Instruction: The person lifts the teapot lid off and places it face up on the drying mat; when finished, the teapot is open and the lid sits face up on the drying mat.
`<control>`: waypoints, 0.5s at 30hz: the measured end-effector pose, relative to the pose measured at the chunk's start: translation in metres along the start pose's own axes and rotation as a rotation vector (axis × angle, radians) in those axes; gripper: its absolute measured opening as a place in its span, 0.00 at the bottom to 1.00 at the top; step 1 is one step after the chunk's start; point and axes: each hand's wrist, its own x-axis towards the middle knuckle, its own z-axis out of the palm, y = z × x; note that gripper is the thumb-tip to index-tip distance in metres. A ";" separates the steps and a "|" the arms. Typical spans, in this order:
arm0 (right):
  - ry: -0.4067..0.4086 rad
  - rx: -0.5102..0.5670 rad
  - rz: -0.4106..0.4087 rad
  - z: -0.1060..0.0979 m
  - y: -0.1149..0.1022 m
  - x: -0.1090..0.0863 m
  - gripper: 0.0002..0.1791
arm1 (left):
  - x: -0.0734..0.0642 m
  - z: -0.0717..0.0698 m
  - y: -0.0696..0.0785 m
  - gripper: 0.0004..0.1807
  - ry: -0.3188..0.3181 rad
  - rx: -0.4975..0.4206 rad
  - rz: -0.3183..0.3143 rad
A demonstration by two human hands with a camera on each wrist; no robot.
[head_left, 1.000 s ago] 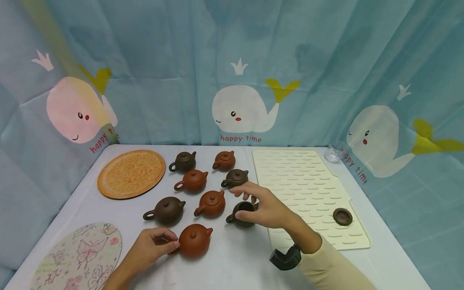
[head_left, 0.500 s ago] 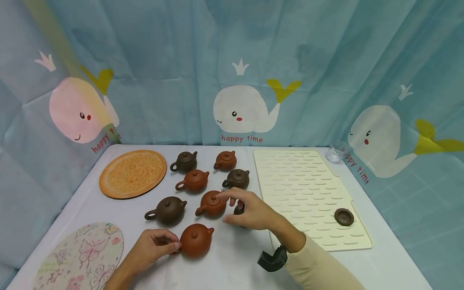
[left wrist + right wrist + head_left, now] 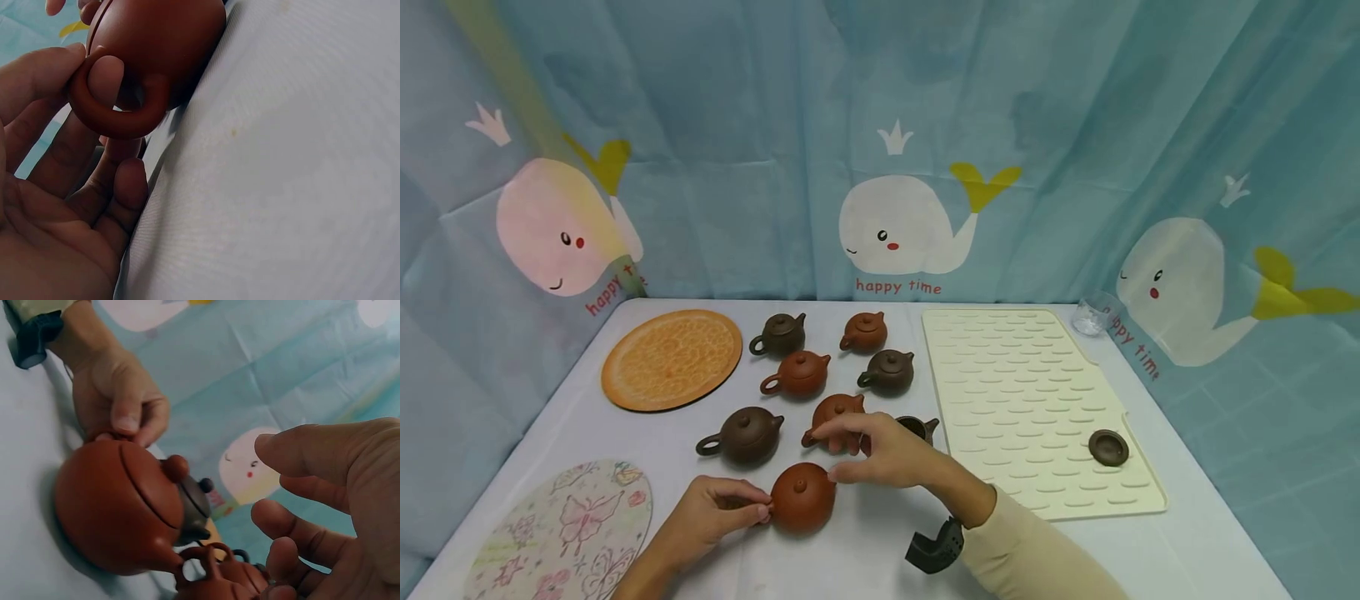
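A reddish-brown clay teapot (image 3: 803, 500) stands at the front of the table, lid on, spout pointing right. My left hand (image 3: 718, 510) pinches its loop handle (image 3: 112, 122) between thumb and fingers, one fingertip showing through the loop. Near the spout, my right hand (image 3: 886, 454) hovers with relaxed fingers and nothing between them. Behind it, partly covered, a smaller red teapot (image 3: 838, 408) stands. A dark teapot (image 3: 917, 427) without its lid is mostly hidden by the right hand. A dark lid (image 3: 1108, 448) lies on the cream mat (image 3: 1015, 367).
Several more lidded teapots, including a dark one (image 3: 747, 435) and a red one (image 3: 797, 375), stand in the middle. An orange round mat (image 3: 673, 358) and a butterfly-patterned mat (image 3: 568, 533) lie at left. A clear glass (image 3: 1092, 315) stands at the back right.
My right hand has moved left and down, from over the lidless dark teapot to beside the front teapot's spout. The left hand has kept its grip on the handle.
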 end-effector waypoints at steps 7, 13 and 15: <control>-0.043 0.020 0.008 0.017 0.003 0.009 0.21 | 0.000 -0.001 -0.002 0.08 -0.009 -0.010 -0.006; -0.069 -0.014 -0.018 0.027 0.008 0.015 0.19 | 0.000 -0.001 -0.003 0.08 -0.015 -0.028 0.014; -0.075 -0.041 -0.025 0.029 0.009 0.016 0.19 | 0.000 -0.001 -0.003 0.08 -0.015 -0.028 0.016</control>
